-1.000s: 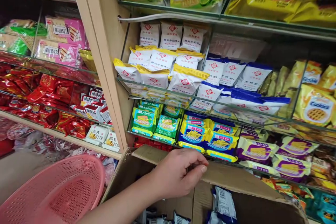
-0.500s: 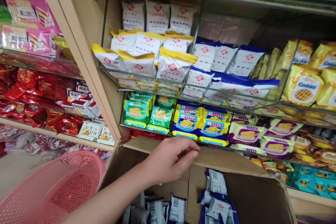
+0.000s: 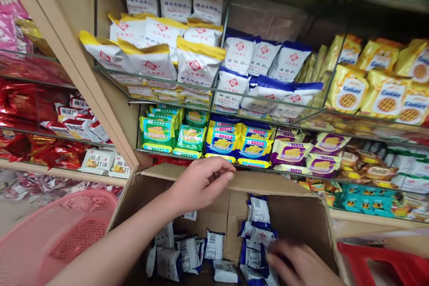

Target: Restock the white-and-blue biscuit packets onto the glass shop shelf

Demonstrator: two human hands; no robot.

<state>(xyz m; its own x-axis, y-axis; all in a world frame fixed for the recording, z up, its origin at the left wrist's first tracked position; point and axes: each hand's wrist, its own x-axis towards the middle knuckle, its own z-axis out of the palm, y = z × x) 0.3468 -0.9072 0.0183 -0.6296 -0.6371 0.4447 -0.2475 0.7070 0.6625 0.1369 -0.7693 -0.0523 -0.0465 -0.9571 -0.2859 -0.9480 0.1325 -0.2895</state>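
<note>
My left hand [image 3: 206, 183] hovers over the far flap of an open cardboard box [image 3: 284, 185]. Its fingers are curled in toward the thumb, and no item shows in them. Inside the box lie small white-and-blue snack packets [image 3: 214, 245], loose on the left and heaped on the right. My right hand [image 3: 301, 261], smeared by motion, reaches in at the lower right, its fingers beside the heaped packets [image 3: 256, 250]. Whether it grips one cannot be made out. Similar blue-edged packets [image 3: 239, 56] stand on the glass shelf above.
Yellow-topped white packets [image 3: 199, 62], cookie bags [image 3: 385, 98] and green packs [image 3: 157, 134] fill neighbouring shelf sections. A pink perforated basket [image 3: 103, 205] is left of the box, and a red plastic object [image 3: 385, 263] is at its right. A wooden upright [image 3: 77, 80] divides the shelves.
My right hand has come into view over the heaped packets. The view has shifted, so shelves and box appear further left. My left hand keeps its curled pose above the flap.
</note>
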